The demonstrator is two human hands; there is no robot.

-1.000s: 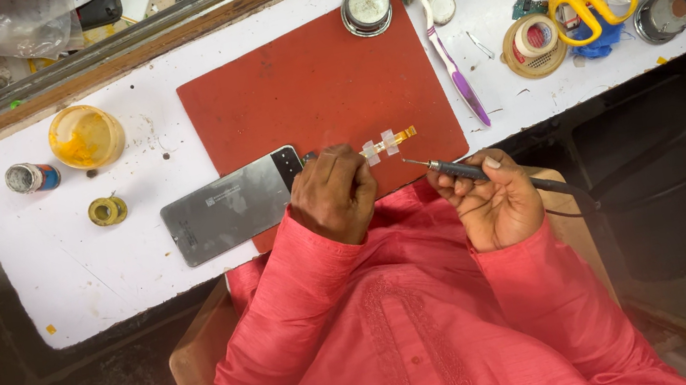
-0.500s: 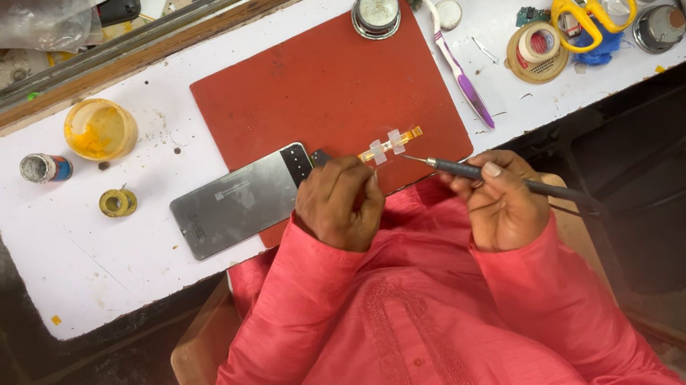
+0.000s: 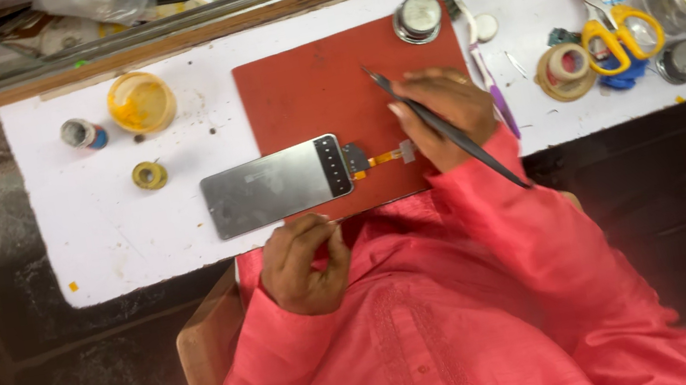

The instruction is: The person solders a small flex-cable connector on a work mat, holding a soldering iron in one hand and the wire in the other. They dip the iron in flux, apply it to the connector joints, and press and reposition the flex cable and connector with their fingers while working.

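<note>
Right hand [image 3: 440, 112] is gripping a thin dark metal tool [image 3: 444, 128] over the red rectangular mat [image 3: 316, 94], fingers closed; left hand [image 3: 304, 265] is resting loosely curled, holding nothing, just below the grey flat phone panel [image 3: 271, 186].

- The left hand [image 3: 304, 265] sits low, close against the chest, with its fingers [image 3: 328, 240] curled loosely inward and nothing visible in its grip.
- The right hand [image 3: 439, 114] reaches forward over the worktop, back of the hand up, fingers closed around a thin dark tool.
- Both arms wear pink sleeves; the right forearm runs diagonally from lower right toward the hand.
</note>
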